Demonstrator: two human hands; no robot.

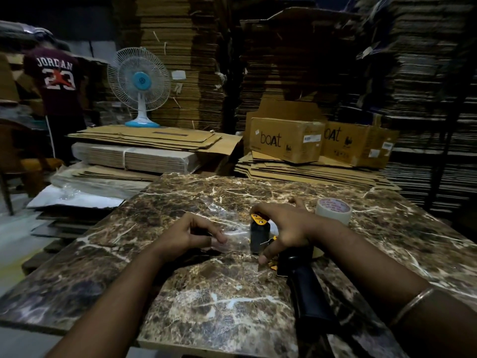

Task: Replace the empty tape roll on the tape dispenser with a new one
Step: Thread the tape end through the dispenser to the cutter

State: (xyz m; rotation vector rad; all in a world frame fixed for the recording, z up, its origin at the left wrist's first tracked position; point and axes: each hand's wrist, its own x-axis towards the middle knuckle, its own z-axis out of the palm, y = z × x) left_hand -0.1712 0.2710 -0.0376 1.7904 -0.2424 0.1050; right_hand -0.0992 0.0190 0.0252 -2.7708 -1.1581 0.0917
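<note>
So I've got the tape dispenser (260, 236) lying on the marble table (206, 293), roughly in the middle toward the right edge, with its black handle (309, 288) pointing back at me along the near right part of the tabletop. My right hand (286, 228) is draped over the top of it, fingers curled down around the yellow-and-black head, thumb reaching to the tabletop just in front of the handle. So that one's gripping the dispenser.

My left hand (198, 236) is just beside it on the left, fingers curled in, pinching a clear strip of tape (232, 237) that runs across to the dispenser's black roller. It's see-through and the light is awful, so I can't tell exactly where the strip ends.

The new tape roll (333, 210) sits flat on the table behind my right wrist, toward the far right edge, not touching the dispenser.

Beyond the far edge there are stacks of flattened cardboard, two boxes marked "boAt" (286, 139), and a white-and-blue fan (139, 83) standing on a pile. Someone in a dark red jersey (58, 78) is standing at the far left with their back to me.
</note>
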